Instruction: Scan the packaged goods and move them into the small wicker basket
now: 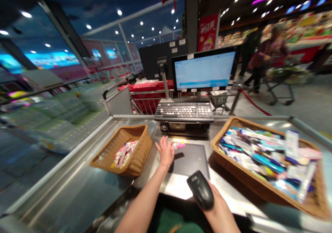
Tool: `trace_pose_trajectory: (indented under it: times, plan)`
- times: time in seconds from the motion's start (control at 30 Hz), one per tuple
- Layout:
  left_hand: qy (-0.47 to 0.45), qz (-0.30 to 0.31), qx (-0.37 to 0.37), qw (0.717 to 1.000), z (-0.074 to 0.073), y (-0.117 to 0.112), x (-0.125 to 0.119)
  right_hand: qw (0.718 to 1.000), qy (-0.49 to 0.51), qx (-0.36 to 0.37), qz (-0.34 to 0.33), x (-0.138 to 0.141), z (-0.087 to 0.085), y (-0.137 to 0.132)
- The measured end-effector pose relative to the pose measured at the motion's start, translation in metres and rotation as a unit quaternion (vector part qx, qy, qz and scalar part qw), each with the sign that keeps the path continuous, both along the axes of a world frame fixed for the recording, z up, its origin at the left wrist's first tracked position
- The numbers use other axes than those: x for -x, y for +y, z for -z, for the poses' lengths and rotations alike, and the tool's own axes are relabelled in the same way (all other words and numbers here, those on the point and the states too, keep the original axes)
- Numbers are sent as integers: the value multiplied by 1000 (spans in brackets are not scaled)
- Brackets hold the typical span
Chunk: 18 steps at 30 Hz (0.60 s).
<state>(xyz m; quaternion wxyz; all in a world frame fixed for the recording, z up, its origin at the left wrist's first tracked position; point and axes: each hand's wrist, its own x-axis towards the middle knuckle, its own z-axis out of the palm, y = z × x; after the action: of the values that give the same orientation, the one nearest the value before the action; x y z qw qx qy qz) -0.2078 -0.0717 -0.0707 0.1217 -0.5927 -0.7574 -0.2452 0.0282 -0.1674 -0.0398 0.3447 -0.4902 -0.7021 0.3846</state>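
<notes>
While the left hand (165, 151) is hovering with fingers spread wide just beside a pink packet (179, 145), the right hand (217, 205) is gripping a black handheld scanner (200, 189), a few packs (123, 154) are lying in the small wicker basket (136, 167), and many packs (259, 153) are filling the large wicker basket (220, 130).

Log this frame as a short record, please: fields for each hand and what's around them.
Left hand: open, empty, beside a flat black pad and a pink-and-yellow packaged item
Right hand: gripping a black handheld barcode scanner
Left side: brown woven wicker basket holding pink packaged items
Right side: brown woven wicker tray piled with colourful packaged items
Ahead: black keyboard, lit monitor
Background: person with a shopping cart
</notes>
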Motion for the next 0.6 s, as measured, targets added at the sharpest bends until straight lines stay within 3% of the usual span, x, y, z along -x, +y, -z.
trace_pose_trajectory:
  times: [0.37, 0.6]
  plan:
    - [9, -3, 6, 1000, -4, -3, 6, 999, 19, 19, 24, 5, -3, -4]
    - [7, -4, -6, 1000, -7, -3, 8, 998, 16, 17, 54, 3, 4, -5]
